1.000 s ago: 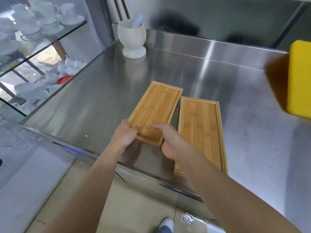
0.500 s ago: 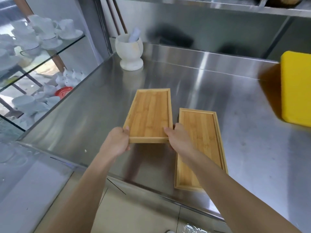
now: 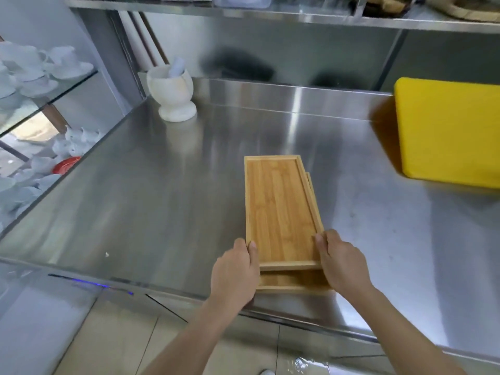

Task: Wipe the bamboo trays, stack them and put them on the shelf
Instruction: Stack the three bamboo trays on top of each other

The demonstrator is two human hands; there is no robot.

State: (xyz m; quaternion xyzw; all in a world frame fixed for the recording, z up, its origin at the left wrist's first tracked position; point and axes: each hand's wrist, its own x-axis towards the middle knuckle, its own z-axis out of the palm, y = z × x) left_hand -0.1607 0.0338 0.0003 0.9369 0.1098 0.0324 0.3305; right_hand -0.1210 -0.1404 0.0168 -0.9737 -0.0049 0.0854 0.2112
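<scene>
On the steel surface [image 3: 167,190] near its front edge, I see my left hand [image 3: 234,272] and right hand [image 3: 342,262] pinching the upper bamboo tray [image 3: 278,209] over the lower tray [image 3: 292,282]; mortar [image 3: 173,94] behind, yellow block [image 3: 449,131] right, shelf [image 3: 297,16] overhead.

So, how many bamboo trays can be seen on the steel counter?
2. The upper tray is held at its near end by the left hand and right hand. The lower tray lies beneath it, mostly covered; more underneath cannot be excluded.
</scene>
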